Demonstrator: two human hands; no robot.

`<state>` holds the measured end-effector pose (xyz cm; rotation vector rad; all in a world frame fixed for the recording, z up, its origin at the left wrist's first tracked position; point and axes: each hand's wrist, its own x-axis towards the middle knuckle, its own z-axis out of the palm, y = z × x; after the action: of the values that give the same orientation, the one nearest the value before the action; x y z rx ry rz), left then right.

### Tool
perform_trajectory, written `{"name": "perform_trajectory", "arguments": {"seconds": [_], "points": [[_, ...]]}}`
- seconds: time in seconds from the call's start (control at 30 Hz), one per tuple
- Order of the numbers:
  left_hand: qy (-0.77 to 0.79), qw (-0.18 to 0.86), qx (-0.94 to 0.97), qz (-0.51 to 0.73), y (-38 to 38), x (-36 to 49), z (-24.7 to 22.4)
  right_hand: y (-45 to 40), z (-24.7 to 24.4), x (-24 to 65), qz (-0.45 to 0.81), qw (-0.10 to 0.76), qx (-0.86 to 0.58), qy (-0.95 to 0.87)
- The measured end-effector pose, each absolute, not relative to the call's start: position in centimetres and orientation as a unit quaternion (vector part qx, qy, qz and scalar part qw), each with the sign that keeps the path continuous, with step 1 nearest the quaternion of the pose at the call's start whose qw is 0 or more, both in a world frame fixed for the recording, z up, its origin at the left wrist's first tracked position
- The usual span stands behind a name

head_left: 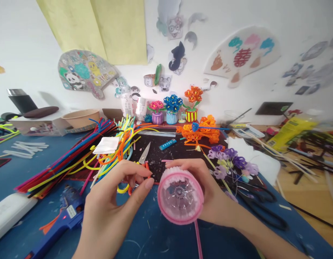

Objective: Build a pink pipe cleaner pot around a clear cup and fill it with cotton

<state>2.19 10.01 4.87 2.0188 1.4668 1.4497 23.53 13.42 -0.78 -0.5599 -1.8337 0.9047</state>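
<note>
A small clear plastic cup (180,197), wrapped in pink pipe cleaner, is tilted with its open mouth toward me. My right hand (209,192) is wrapped round its right side and far end. A pink strand (198,239) hangs down from the cup's rim. Left of the cup, my left hand (116,203) is raised with thumb and forefinger apart and nothing visible between them. Behind its fingertips are small scissors (144,154) with orange handles, lying on the black mat.
Pipe cleaner bundles (71,158) lie at left, near a blue glue gun (66,216). A blue lighter (167,144), purple flowers (231,158) and black scissors (259,201) lie beyond and right. Potted flowers (172,108) line the wall.
</note>
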Motion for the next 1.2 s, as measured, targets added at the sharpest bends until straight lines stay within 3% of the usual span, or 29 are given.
{"name": "perform_trajectory", "arguments": {"seconds": [0.4, 0.57, 0.77, 0.93, 1.1, 1.2], "points": [[0.496, 0.115, 0.711, 0.485, 10.5, 2.5, 3.5, 13.7, -0.7, 23.4, 0.299, 0.477, -0.237, -0.792], [0.557, 0.072, 0.651, 0.510, 11.2, 1.7, 3.3, 14.0, 0.0, 23.8, 0.330, 0.448, -0.271, -0.786], [0.578, 0.175, 0.632, 0.485, 11.8, 0.9, 3.0, 14.7, 0.1, 24.8, 0.395, 0.427, -0.302, -0.755], [0.567, 0.266, 0.685, 0.371, 12.1, 1.1, 2.2, 15.7, 0.2, 25.6, 0.452, 0.493, -0.294, -0.683], [0.507, 0.136, 0.792, 0.311, 12.5, 1.9, 2.2, 17.9, 1.9, 26.3, 0.497, 0.506, -0.221, -0.670], [0.483, 0.131, 0.829, 0.250, 12.6, 2.2, 2.5, 19.3, 3.6, 26.5, 0.498, 0.503, -0.201, -0.677]]}}
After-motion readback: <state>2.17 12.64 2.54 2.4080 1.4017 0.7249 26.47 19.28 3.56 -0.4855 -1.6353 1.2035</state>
